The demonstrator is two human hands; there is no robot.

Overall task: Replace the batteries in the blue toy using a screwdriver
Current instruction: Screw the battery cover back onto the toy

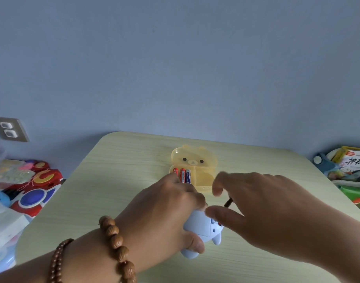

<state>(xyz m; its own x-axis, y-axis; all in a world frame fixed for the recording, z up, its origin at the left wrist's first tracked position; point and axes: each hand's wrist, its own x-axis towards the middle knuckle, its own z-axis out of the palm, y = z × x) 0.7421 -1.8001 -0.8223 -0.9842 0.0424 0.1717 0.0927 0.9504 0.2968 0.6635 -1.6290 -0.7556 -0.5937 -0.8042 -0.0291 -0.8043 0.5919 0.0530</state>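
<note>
The pale blue toy (pixel 203 227) lies belly-up near the table's front, with its battery bay (pixel 215 223) showing at the right side. My left hand (pixel 167 217), with bead bracelets on the wrist, grips the toy from the left. My right hand (pixel 262 209) hovers over the bay, thumb tip touching the toy and forefinger raised. The dark shaft of the screwdriver (pixel 228 202) pokes out from under its palm; the handle is hidden. Behind the hands stands an open yellow bear-shaped case (pixel 203 160) holding three batteries (pixel 183 175).
The light wooden table (pixel 114 190) has rounded far corners against a blue wall. Red and blue toys (pixel 34 190) are piled off its left edge. Books and a green box (pixel 352 172) lie off the right edge. A wall socket (pixel 8 129) sits at the left.
</note>
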